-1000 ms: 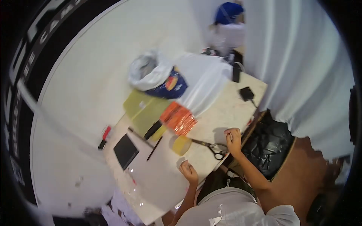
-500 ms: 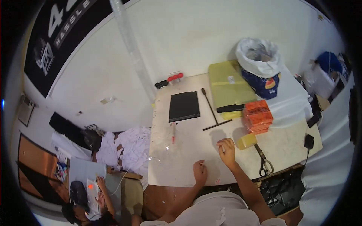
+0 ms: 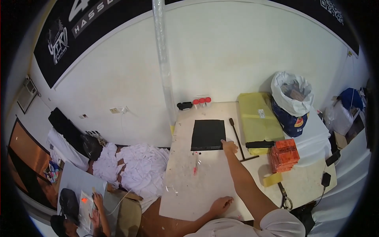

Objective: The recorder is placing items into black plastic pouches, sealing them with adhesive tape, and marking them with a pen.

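Right hand (image 3: 229, 147) touching front right corner of black packet (image 3: 208, 134); can't tell if pinching. Packet flat on table (image 3: 181, 189), just left of T-shaped tool (image 3: 237, 138). Left hand (image 3: 221, 206) near table's front edge, fingers half-curled, released.

Flat packet (image 3: 208, 134): all black on my screen.
Bundle (image 3: 284, 155): bright orange, with dark marks.
Folded sheet (image 3: 256, 125): I see dull yellow.
Sack (image 3: 289, 120): white top, dark blue below.
Tape roll (image 3: 272, 180): yellow.

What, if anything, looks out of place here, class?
White cloth lies in a crumpled heap left of the table, unlike the stacked orange packets; a pink scrap lies loose near the black packet.
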`<act>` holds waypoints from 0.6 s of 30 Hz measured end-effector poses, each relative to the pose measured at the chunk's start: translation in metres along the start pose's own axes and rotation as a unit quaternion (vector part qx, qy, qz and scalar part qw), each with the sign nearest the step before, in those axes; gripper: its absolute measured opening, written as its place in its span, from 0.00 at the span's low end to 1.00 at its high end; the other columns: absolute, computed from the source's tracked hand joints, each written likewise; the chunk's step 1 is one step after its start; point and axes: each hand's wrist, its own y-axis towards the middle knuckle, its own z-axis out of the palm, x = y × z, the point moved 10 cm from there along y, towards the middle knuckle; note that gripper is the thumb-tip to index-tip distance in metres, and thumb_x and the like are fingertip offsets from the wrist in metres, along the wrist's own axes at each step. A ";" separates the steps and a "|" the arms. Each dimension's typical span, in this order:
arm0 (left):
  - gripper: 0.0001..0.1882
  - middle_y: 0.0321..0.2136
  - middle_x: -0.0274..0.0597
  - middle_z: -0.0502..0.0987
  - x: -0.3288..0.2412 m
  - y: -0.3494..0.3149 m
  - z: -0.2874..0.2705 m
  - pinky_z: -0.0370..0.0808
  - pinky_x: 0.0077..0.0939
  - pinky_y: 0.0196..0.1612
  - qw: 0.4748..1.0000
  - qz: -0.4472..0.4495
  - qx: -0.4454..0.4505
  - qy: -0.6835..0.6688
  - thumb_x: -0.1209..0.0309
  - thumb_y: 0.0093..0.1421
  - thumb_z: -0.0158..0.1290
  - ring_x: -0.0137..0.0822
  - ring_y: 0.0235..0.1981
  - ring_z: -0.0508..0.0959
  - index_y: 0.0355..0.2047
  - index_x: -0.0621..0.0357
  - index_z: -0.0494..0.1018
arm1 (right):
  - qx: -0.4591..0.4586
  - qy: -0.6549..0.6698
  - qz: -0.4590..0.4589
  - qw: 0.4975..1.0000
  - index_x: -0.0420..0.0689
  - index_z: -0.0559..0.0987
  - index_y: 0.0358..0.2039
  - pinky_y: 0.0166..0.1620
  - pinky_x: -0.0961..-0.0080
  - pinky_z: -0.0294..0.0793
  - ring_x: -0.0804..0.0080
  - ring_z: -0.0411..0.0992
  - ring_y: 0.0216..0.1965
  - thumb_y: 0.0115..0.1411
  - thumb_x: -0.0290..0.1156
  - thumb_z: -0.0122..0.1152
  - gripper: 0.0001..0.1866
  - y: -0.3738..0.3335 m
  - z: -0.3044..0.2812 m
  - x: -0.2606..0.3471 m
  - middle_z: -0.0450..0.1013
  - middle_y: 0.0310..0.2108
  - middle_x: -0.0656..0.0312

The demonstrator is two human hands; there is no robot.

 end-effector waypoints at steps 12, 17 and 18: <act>0.09 0.27 0.42 0.74 -0.001 0.010 0.001 0.70 0.33 0.36 0.997 -0.038 0.060 -0.012 0.73 0.53 0.46 0.42 0.31 0.75 0.36 0.57 0.69 | -0.057 0.343 -0.313 0.884 0.39 0.65 0.43 0.40 0.76 0.68 0.70 0.68 0.37 0.42 0.15 0.60 0.25 0.056 -0.011 0.074 0.68 0.35 0.57; 0.07 0.28 0.39 0.75 -0.005 0.016 -0.001 0.70 0.28 0.34 0.996 -0.050 0.066 -0.029 0.74 0.55 0.46 0.38 0.28 0.74 0.35 0.58 0.70 | 0.089 0.418 -0.386 0.818 0.41 0.66 0.46 0.42 0.80 0.67 0.77 0.67 0.38 0.44 0.15 0.62 0.27 0.018 -0.094 0.095 0.70 0.36 0.61; 0.07 0.28 0.39 0.75 -0.001 0.019 0.008 0.70 0.28 0.34 0.996 -0.042 0.075 -0.030 0.74 0.55 0.46 0.38 0.28 0.74 0.35 0.58 0.70 | 0.160 0.367 -0.421 0.814 0.42 0.67 0.46 0.41 0.81 0.67 0.79 0.67 0.38 0.44 0.16 0.62 0.27 -0.001 -0.106 0.105 0.70 0.36 0.63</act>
